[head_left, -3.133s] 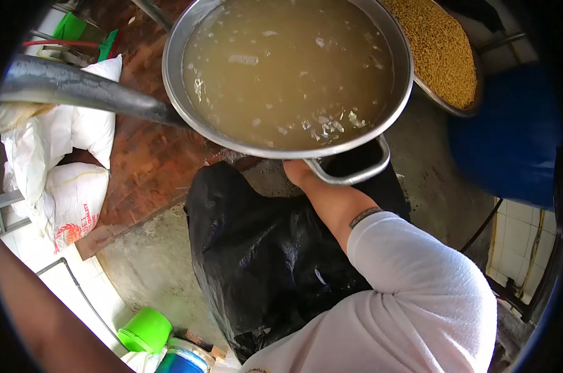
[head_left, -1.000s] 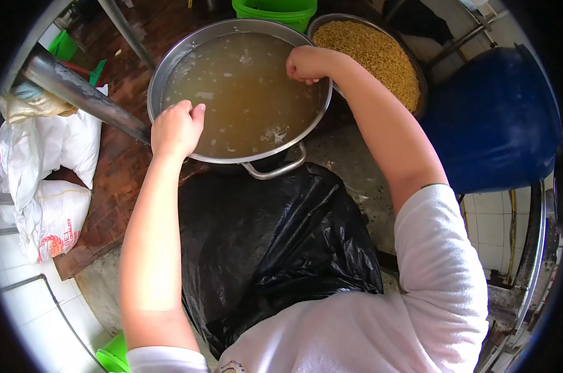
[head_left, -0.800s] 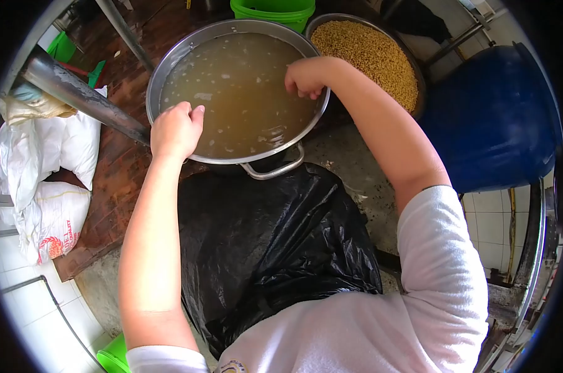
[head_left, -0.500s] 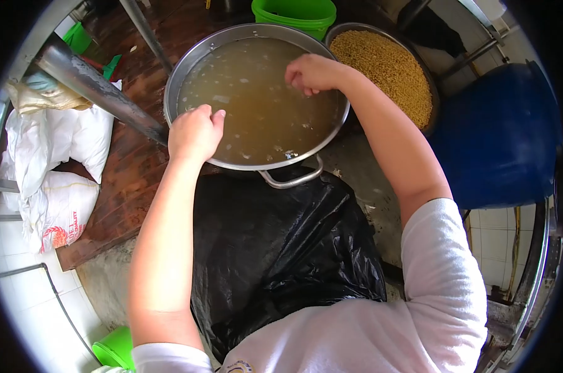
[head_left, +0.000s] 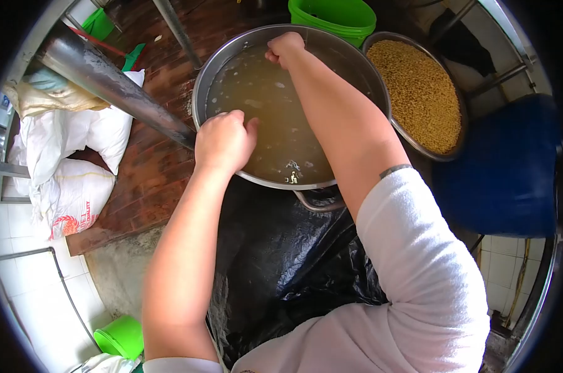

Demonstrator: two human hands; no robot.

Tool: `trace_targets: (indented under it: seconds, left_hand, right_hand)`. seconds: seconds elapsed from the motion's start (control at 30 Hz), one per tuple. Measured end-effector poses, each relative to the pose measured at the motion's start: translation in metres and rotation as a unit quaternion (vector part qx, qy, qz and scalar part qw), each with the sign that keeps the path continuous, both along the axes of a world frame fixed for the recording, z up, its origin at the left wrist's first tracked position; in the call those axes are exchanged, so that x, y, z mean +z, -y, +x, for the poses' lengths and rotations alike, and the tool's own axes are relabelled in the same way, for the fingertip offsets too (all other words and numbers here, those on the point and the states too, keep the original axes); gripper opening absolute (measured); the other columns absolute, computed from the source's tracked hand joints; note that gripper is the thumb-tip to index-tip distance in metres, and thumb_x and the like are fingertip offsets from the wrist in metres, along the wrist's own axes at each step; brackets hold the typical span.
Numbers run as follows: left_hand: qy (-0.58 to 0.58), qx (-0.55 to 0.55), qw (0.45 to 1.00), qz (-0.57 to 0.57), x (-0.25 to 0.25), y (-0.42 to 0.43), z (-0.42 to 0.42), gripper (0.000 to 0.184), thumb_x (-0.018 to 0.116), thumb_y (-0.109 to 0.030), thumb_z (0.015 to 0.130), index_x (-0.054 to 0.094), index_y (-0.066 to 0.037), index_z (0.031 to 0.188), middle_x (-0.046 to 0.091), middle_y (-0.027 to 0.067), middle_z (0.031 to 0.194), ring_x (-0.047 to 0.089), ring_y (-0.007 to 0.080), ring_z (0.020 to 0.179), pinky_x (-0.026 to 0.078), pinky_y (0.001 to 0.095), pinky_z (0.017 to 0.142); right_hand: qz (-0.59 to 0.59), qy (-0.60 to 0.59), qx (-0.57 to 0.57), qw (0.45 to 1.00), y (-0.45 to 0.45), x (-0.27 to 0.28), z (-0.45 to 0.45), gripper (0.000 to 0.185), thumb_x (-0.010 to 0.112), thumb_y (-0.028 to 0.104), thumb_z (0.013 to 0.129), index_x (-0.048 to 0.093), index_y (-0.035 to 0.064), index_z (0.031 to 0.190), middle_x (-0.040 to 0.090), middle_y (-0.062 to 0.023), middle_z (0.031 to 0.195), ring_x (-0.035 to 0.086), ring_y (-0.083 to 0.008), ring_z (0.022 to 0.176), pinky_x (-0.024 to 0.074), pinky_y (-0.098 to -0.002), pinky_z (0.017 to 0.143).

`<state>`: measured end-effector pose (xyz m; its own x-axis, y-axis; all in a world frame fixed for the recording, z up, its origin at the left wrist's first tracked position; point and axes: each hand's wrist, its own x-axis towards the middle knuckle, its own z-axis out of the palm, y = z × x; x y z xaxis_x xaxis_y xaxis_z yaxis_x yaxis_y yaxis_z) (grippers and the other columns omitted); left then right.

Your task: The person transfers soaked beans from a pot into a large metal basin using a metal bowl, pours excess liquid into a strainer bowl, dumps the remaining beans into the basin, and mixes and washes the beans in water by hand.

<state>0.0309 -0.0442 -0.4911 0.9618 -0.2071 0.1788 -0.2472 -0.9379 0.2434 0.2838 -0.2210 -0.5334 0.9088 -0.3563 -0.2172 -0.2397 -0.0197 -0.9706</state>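
- Reddish-brown flooring (head_left: 151, 180) is spreading out left of centre, and white wall tiles (head_left: 30, 280) are showing at the lower left.
- Wide and round, a metal pot (head_left: 288, 185) is standing in the upper middle, holding cloudy yellowish-brown liquid (head_left: 269, 102) with pale flecks and bright glints towards the front.
- Its looped handle (head_left: 319, 202) is jutting out on the near side.
- The left hand (head_left: 225, 142) is curling at the pot's near-left rim; whether it is gripping anything, I cannot tell.
- The right hand (head_left: 286, 48) is reaching over the far part of the pot, fingers bent inward; I cannot tell whether they are holding something.
- The right forearm (head_left: 340, 115) is covering part of the liquid and rim.
- A green tub (head_left: 338, 29) is being cut off by the top edge.
- A pan (head_left: 443, 153) of golden grains (head_left: 415, 93) is sitting right of the pot, near a blue barrel (head_left: 496, 174).
- A thick pipe (head_left: 117, 84) is slanting towards the pot, above white sacks (head_left: 86, 193).
- Black plastic (head_left: 269, 242) is lying wrinkled before the person.
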Motion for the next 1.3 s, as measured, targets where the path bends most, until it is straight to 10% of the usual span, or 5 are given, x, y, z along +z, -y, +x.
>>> trace_targets:
  seconds: [0.43, 0.53, 0.97, 1.3]
  left_hand:
    - [-0.027, 0.004, 0.999, 0.026, 0.003, 0.003, 0.001, 0.040, 0.063, -0.039, 0.098, 0.069, -0.001, 0.088, 0.072, 0.0220, 0.096, 0.068, 0.0416, 0.096, 0.053, 0.0519, 0.087]
    - [-0.013, 0.004, 1.000, 0.025, 0.002, 0.004, 0.000, 0.039, 0.063, -0.039, 0.098, 0.069, -0.001, 0.088, 0.072, 0.0221, 0.097, 0.068, 0.0415, 0.096, 0.053, 0.0520, 0.086]
    - [0.010, -0.007, 1.000, 0.007, -0.001, 0.000, 0.002, 0.036, 0.063, -0.036, 0.099, 0.067, -0.002, 0.086, 0.072, 0.0215, 0.095, 0.068, 0.0414, 0.094, 0.053, 0.0523, 0.084]
    - [0.015, -0.006, 1.000, 0.014, 0.000, 0.001, 0.000, 0.032, 0.065, -0.031, 0.096, 0.071, 0.000, 0.089, 0.073, 0.0220, 0.093, 0.070, 0.0392, 0.092, 0.055, 0.0496, 0.087]
  right_hand:
    - [0.197, -0.066, 0.012, 0.978, -0.005, -0.006, 0.042, 0.015, 0.048, -0.004, 0.098, 0.063, -0.0035, 0.102, 0.070, -0.0205, 0.080, 0.070, -0.0294, 0.057, 0.0478, -0.0386, 0.036]
    - [0.211, -0.056, 0.001, 0.976, -0.007, -0.002, 0.035, 0.005, 0.059, -0.001, 0.098, 0.063, -0.0014, 0.100, 0.070, -0.0155, 0.086, 0.067, -0.0227, 0.063, 0.0481, -0.0311, 0.042]
    - [0.116, 0.008, 0.171, 0.978, -0.007, -0.008, 0.003, 0.008, 0.061, -0.007, 0.095, 0.067, -0.0104, 0.100, 0.072, -0.0247, 0.091, 0.075, -0.0340, 0.075, 0.0628, -0.0372, 0.052]
    - [0.213, 0.010, 0.028, 0.977, -0.064, -0.009, 0.009, 0.013, 0.062, -0.007, 0.092, 0.068, -0.0086, 0.104, 0.072, -0.0233, 0.096, 0.074, -0.0360, 0.068, 0.0614, -0.0403, 0.050]
